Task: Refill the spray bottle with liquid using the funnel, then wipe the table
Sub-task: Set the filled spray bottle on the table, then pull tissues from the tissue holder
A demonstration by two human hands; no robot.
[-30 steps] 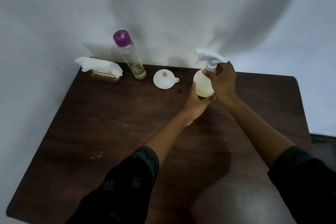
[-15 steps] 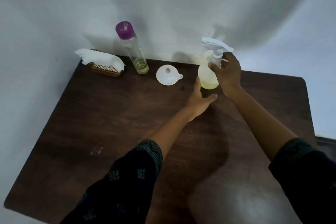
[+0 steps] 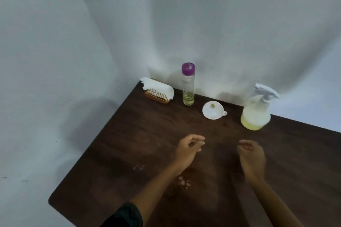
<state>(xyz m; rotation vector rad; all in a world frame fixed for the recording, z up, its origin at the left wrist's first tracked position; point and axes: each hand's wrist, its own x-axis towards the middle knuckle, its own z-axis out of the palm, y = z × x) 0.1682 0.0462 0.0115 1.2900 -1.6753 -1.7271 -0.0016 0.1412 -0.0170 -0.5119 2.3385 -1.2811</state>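
Both hands point(image 3: 190, 150) off half-full spray bottle point(image 3: 257, 110)

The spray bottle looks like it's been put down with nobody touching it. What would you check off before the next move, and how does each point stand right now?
1. Spray bottle standing upright on the table: ok.
2. Left hand and right hand free to pick something up: ok, both empty.
3. Spray head off so the funnel can go in: not ok, it sits on the bottle.
4. Funnel within reach: ok, it lies beside the spray bottle.
5. Purple-capped bottle has liquid: ok, a little at the bottom.
6. Tissues ready for wiping: ok, in their holder.
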